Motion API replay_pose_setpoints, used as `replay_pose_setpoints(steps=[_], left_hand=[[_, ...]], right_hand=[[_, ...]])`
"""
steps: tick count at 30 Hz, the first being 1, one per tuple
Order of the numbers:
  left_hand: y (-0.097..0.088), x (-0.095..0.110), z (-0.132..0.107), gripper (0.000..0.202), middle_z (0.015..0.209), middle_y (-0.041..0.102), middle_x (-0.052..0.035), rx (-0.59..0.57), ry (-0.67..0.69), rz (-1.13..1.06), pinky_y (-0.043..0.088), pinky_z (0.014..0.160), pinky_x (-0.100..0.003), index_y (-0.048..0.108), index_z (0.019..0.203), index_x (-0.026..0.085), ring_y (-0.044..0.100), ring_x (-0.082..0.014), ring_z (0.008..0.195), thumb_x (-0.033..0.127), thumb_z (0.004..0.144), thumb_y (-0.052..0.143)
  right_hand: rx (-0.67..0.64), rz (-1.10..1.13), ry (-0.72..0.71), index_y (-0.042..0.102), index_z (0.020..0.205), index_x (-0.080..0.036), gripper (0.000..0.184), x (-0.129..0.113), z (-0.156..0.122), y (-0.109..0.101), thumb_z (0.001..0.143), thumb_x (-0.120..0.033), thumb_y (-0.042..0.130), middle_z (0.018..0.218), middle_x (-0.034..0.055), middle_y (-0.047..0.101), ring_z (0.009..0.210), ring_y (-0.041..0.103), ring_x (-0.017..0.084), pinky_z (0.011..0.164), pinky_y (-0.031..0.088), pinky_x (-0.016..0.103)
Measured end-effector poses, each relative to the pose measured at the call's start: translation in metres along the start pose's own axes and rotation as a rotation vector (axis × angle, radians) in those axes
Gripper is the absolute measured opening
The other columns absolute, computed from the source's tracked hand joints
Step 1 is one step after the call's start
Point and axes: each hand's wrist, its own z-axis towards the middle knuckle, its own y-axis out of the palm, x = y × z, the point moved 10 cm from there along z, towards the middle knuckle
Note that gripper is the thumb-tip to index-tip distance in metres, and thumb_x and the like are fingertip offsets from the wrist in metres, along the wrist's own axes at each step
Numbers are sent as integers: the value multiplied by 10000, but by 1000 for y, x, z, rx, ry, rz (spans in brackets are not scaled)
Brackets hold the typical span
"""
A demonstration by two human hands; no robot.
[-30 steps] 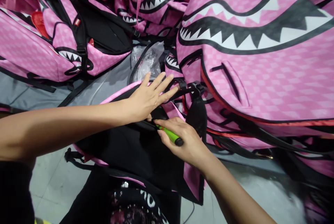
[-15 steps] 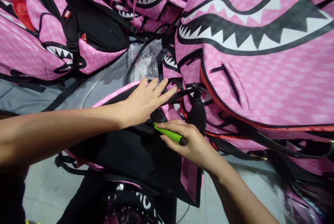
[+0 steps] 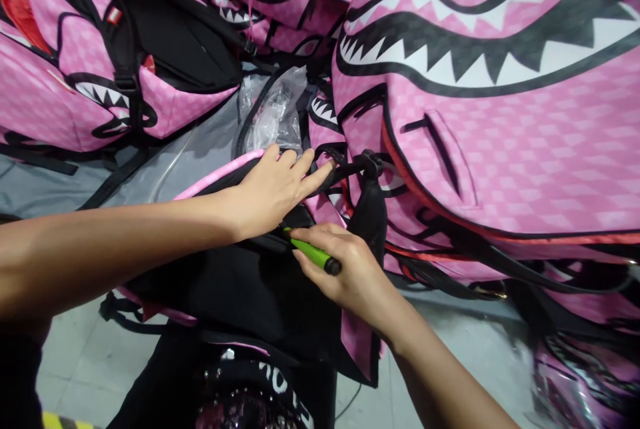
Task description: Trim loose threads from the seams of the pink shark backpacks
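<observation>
A backpack (image 3: pixel 235 289) with a black side up and pink edging lies across my lap. My left hand (image 3: pixel 275 188) rests on its upper part, palm down, fingers stretched and slightly spread. Just below it, my right hand (image 3: pixel 347 262) grips a green pen-shaped tool (image 3: pixel 315 255) with a black butt end. The tool's tip points left at the black fabric under my left palm; the palm and fabric partly hide it, so its exact kind is unclear. A black strap (image 3: pixel 369 216) stands up to the right of my hands.
A large pink backpack (image 3: pixel 500 142) with a shark-mouth print fills the right side. Another pink backpack (image 3: pixel 185 102) lies at the left, and several more are piled behind. Clear plastic packaging (image 3: pixel 275 116) sits on the grey surface (image 3: pixel 200 149). Tiled floor (image 3: pixel 75 356) shows below.
My right hand and the green tool have shifted slightly left and up. The left hand stays on the backpack. The whole view has moved a little.
</observation>
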Motion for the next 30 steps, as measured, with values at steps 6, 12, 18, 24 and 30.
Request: replay_pose_setpoints(steps=[6, 12, 18, 24, 30], left_hand=[[-1, 0, 1, 868, 1595, 316, -222, -25, 0, -7, 386, 1018, -475, 127, 1596, 108, 510, -366, 1251, 364, 905, 584], [-1, 0, 1, 811, 1573, 350, -227, -8, 9, -4, 399, 992, -475, 141, 1592, 94, 522, -363, 1229, 345, 929, 536], [-2, 0, -1, 810, 1536, 404, -207, 40, 16, -15, 396, 970, -458, 171, 1585, 90, 505, -345, 1220, 336, 912, 546], [0, -1, -3, 808, 1526, 411, -204, 69, 4, -21, 388, 980, -467, 190, 1580, 96, 507, -344, 1213, 311, 889, 550], [-1, 0, -3, 774, 1493, 441, -211, 87, 8, -8, 405, 951, -477, 208, 1574, 86, 522, -347, 1182, 284, 890, 512]], right_hand=[[-11, -39, 2, 737, 1096, -189, 240, -4, 2, 2, 886, -203, 622, 941, 77, 761, 839, 706, 205, 808, 586, 341], [-48, -44, 30, 733, 1111, -216, 256, -2, 2, 1, 881, -187, 625, 987, 64, 766, 882, 718, 205, 823, 589, 336], [2, -132, 30, 735, 1104, -214, 261, -6, -1, -2, 859, -182, 652, 965, 56, 767, 851, 720, 207, 802, 583, 343], [168, -133, 126, 749, 1032, -213, 205, -5, -8, -4, 849, -208, 658, 928, 40, 780, 809, 727, 209, 779, 568, 354], [275, -67, 186, 749, 1003, -216, 173, -3, -16, -5, 865, -225, 646, 959, 40, 781, 876, 720, 209, 826, 544, 351]])
